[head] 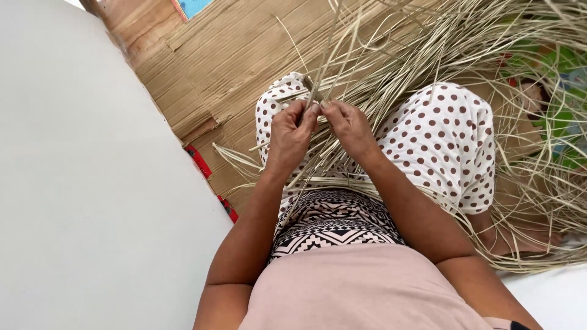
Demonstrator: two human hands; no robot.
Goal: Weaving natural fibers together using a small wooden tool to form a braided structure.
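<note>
Both hands pinch the same bundle of pale reed strips [324, 73]: left hand [287, 137] closed on it with thumb and forefinger, right hand [350, 127] fingertips clamped just beside. Strips rise over the polka-dot lap [440, 140], above loose strands [538, 183] on cardboard flooring [208, 61], white wall [79, 183] at the left.

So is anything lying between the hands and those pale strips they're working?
Nothing visible does. The left hand and right hand already pinch the strips directly above the lap; the loose strips lie beyond and beside them.
</note>
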